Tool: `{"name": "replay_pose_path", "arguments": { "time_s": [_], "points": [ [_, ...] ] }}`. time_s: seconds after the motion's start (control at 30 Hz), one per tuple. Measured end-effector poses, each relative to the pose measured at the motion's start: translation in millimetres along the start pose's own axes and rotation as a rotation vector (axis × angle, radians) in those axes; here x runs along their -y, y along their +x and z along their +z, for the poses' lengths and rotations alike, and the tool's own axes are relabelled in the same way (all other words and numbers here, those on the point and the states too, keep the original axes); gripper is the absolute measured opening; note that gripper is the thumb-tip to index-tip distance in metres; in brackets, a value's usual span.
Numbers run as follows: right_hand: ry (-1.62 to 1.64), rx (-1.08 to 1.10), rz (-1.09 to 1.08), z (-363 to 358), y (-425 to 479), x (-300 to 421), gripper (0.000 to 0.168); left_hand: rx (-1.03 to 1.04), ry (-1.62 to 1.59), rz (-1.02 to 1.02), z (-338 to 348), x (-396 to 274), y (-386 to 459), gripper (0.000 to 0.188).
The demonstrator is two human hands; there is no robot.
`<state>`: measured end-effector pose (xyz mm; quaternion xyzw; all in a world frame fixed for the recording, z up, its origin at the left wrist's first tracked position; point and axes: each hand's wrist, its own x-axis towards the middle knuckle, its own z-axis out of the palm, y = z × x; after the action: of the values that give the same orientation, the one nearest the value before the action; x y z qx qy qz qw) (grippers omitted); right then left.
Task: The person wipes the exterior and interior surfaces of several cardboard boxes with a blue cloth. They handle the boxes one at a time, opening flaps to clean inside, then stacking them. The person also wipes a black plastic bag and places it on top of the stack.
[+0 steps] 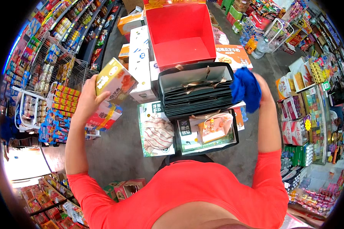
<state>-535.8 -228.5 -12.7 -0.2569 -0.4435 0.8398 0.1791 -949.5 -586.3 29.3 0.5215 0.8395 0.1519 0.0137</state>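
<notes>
My left hand point(91, 93) grips a yellow printed carton point(116, 78), held tilted to the left of the stacked boxes. In my right hand point(262, 88) is a bunched blue cloth point(246, 87), hanging beside the right end of a row of dark paper gift bags point(199, 98) with ribbon handles. Nearer to me, a white and green carton point(142, 128) carries a crumpled striped cloth point(159, 133). To its right, a dark-edged bag point(235, 136) holds another carton with a small open pink box point(225, 121) on it. Behind the gift bags stands a large open red box point(179, 35).
White cartons point(140, 63) are stacked left of the red box; an orange and white carton point(233, 54) is at right. Grocery shelves point(83, 31) and a wire rack point(66, 65) line the left. Bottles point(252, 44) stand on the floor point(114, 154) at upper right, near a glass display case point(316, 114).
</notes>
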Motion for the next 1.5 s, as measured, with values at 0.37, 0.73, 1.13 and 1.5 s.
{"name": "replay_pose_path", "arguments": {
  "time_s": [0.37,0.73,1.13,1.5],
  "points": [
    [-0.436,-0.166,0.016,29,252,27,0.025,0.392,-0.034,0.345,36,-21,86,0.078],
    [-1.575,-0.586,-0.252,9,370,-17,0.049,0.244,0.042,0.534,45,2,154,0.084],
    [-1.793,-0.206,-0.495,-9,376,-42,0.021,0.27,0.009,0.637,82,23,182,0.089],
    [-2.072,-0.356,-0.127,-10,390,-77,0.034,0.242,0.093,0.658,99,15,202,0.097]
  ]
}}
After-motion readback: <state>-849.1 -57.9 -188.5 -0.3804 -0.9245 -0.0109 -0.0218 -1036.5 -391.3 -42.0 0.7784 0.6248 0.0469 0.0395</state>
